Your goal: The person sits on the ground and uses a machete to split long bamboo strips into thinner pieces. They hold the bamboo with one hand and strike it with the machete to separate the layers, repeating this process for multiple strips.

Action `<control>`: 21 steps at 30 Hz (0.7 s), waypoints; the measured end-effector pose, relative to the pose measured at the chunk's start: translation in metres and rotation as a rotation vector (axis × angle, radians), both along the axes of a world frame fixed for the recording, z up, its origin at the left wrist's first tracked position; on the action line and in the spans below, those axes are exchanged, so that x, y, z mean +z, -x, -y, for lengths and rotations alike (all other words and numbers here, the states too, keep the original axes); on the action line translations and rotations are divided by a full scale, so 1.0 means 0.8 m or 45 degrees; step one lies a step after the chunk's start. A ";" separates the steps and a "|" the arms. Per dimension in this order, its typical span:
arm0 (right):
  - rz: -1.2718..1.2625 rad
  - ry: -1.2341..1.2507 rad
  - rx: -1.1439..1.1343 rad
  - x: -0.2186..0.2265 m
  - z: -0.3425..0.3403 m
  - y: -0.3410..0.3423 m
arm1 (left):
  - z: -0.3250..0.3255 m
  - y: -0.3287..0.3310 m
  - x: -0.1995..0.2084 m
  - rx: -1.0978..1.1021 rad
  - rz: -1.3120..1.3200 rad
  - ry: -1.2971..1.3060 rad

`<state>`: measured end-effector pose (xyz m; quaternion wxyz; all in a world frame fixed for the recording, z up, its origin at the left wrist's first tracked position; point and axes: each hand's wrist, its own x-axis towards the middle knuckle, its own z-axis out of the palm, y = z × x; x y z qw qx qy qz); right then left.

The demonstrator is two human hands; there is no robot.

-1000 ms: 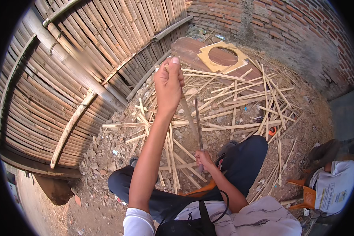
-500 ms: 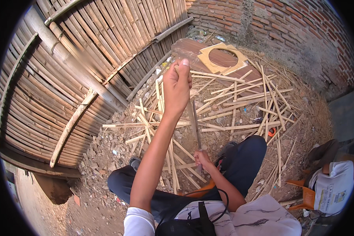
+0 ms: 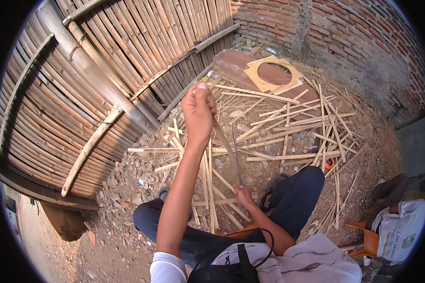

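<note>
My left hand (image 3: 198, 113) is raised in front of me, closed around the upper end of a bamboo strip (image 3: 225, 140). The strip slants down from the fist toward the right. Lower down, between my knees, my right hand (image 3: 244, 196) is wrapped round the handle of a long, narrow-bladed knife (image 3: 237, 162). Its blade points up and away from me, beside the strip; whether they touch I cannot tell. Pale split bamboo strips (image 3: 288, 125) lie crisscrossed on the ground beyond both hands.
A bamboo wall (image 3: 141, 42) stands at the left, a brick wall (image 3: 344, 35) at the back right. A yellowish board with a round hole (image 3: 252, 75) lies on a brown panel (image 3: 229, 63). At the right are an orange chair (image 3: 370, 238) and an orange round object (image 3: 330, 163).
My left hand has moved left and a little down with the strip, which now slants more. The knife in my right hand stays nearly in place. The view has shifted slightly.
</note>
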<state>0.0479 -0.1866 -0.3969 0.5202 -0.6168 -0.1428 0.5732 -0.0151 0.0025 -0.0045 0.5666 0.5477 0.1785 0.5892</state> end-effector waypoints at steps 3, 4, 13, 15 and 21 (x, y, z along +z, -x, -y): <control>0.185 -0.005 0.042 -0.012 -0.004 0.003 | -0.002 0.005 -0.001 0.021 0.001 -0.011; 0.267 0.102 0.102 -0.042 0.001 -0.003 | -0.002 0.006 -0.002 0.024 0.017 -0.005; -0.220 0.348 0.103 -0.108 0.008 -0.029 | -0.010 0.063 -0.007 0.007 0.063 0.079; -0.041 0.404 0.121 -0.099 0.004 -0.025 | -0.013 0.094 -0.006 -0.025 0.060 0.152; 0.559 0.503 0.055 -0.178 0.005 -0.032 | 0.061 0.179 0.021 1.345 -1.313 -0.495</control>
